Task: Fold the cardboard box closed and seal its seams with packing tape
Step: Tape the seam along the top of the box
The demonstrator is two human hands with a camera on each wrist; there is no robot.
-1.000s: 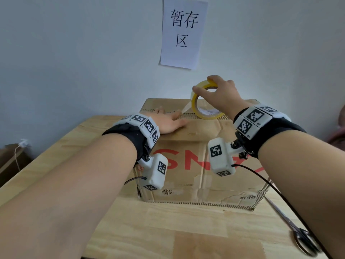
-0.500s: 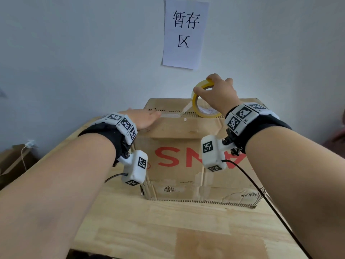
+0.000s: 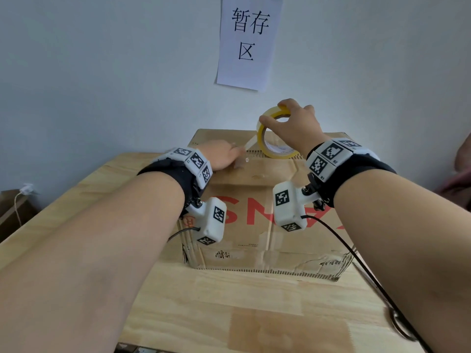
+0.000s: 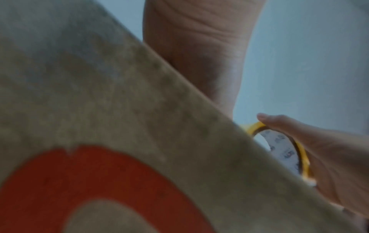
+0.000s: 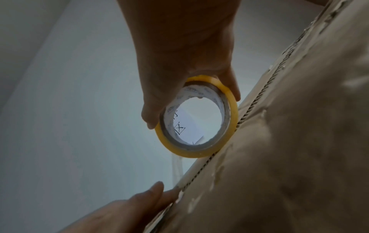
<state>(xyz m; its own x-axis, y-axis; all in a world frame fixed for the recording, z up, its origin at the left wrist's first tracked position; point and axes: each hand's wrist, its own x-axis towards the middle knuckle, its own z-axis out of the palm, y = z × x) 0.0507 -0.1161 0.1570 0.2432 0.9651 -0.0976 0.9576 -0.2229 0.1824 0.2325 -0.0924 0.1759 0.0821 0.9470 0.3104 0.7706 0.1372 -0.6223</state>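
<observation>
Right hand (image 3: 293,128) gripped the tape roll (image 3: 274,138) upright on the cardboard box (image 3: 254,200) near its far edge, left hand (image 3: 224,156) lay flat pressing the tape strip (image 3: 251,143), which could wrinkle if pressure slipped.

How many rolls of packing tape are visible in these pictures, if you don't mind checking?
1. The tape roll stands on edge on top of the cardboard box, gripped by the right hand. Any others outside the camera views would be hidden.
</observation>
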